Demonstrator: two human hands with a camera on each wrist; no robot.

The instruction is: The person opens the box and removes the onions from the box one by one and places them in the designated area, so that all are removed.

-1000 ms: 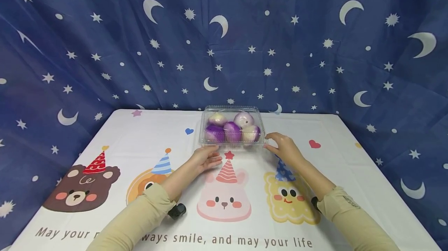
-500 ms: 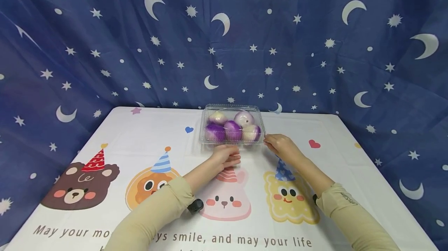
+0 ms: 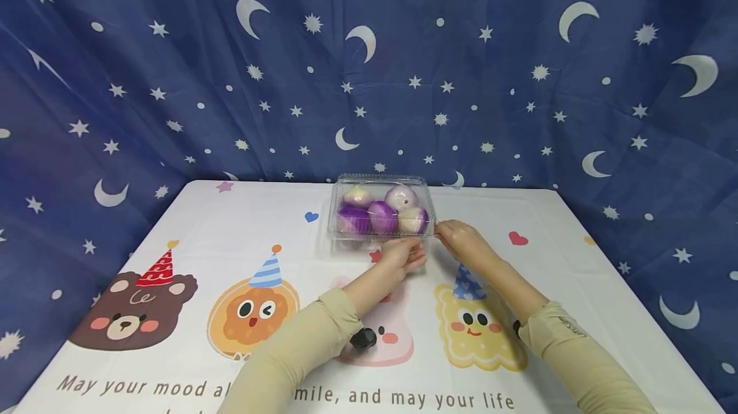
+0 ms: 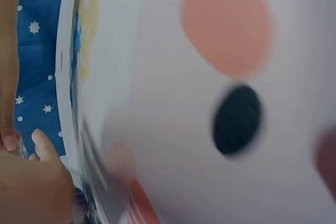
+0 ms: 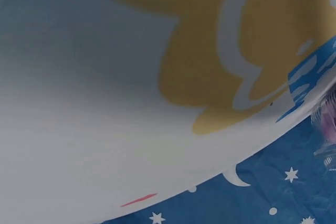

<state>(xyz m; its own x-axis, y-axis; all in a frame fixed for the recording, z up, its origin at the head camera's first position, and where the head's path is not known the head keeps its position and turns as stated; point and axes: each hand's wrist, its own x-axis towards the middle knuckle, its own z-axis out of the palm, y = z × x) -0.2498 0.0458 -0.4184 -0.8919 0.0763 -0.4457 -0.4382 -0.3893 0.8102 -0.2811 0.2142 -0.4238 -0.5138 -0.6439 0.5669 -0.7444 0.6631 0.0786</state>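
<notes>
A starry blue curtain hangs behind a cartoon-printed white tablecloth.

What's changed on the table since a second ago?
The left hand has slid right along the front of the box, towards the right hand, whose fingers have drawn together and now seem to pinch the box's front right corner. The box and its onions stayed put.

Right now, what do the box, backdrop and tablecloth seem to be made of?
Box: probably thin, glossy plastic; it's see-through, with highlights and ridged edges. Backdrop: likely printed fabric, fairly matte; it hangs in soft folds. Tablecloth: smooth, perhaps fabric or vinyl; faint creases show, but no distinct weave.
</notes>
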